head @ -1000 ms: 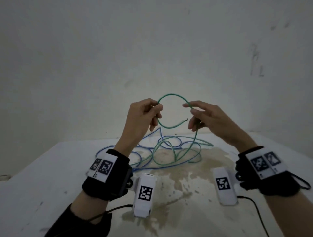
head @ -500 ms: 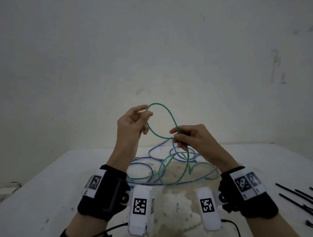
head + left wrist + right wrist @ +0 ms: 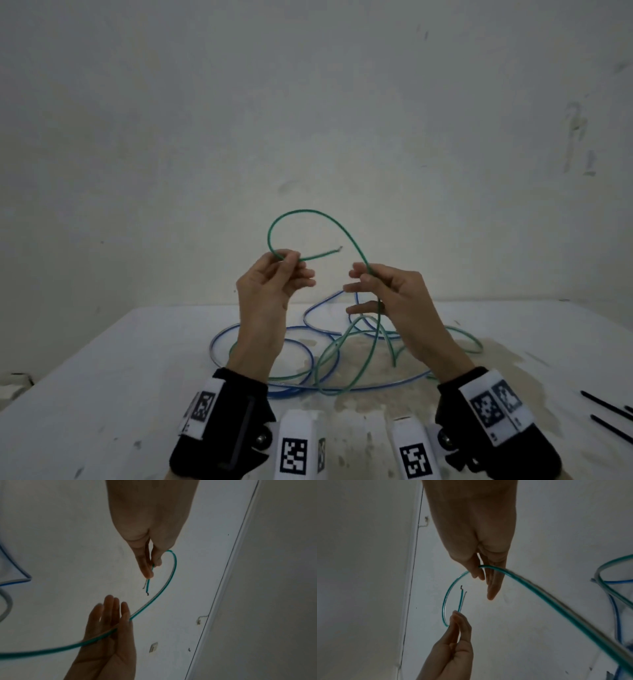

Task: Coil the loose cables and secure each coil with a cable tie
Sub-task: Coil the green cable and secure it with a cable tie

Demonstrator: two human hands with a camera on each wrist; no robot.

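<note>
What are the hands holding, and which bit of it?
Both hold the green cable. The left hand pinches it just behind its bare end; the right hand pinches it farther along, past the raised loop.

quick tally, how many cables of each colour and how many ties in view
green cable: 1
blue cable: 1
black ties: 3, cut off by the frame edge
total: 5

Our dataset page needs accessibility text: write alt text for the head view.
A left hand pinches a thin green cable near its bare end while the right hand holds it further along, arching a loop above a white table. Its slack lies tangled with a thin blue cable.
</note>
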